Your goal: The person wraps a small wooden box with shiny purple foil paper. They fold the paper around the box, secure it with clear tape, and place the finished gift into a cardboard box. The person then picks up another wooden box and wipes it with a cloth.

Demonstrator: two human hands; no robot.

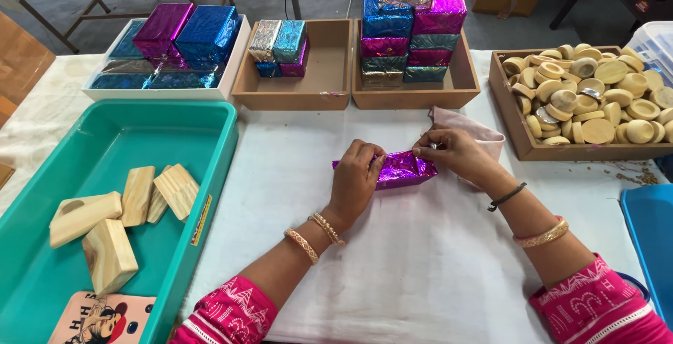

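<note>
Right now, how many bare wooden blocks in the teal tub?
5 wooden blocks, all in the teal tub: three fanned mid-tub, one left, one lower. Overlap may hide more.

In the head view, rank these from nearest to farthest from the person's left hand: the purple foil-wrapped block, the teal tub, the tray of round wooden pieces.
1. Purple foil-wrapped block: under the left hand, touching its fingers, at table centre.
2. Teal tub: to the left, its rim apart from the hand.
3. Tray of round wooden pieces: far right, beyond the right hand.
</note>
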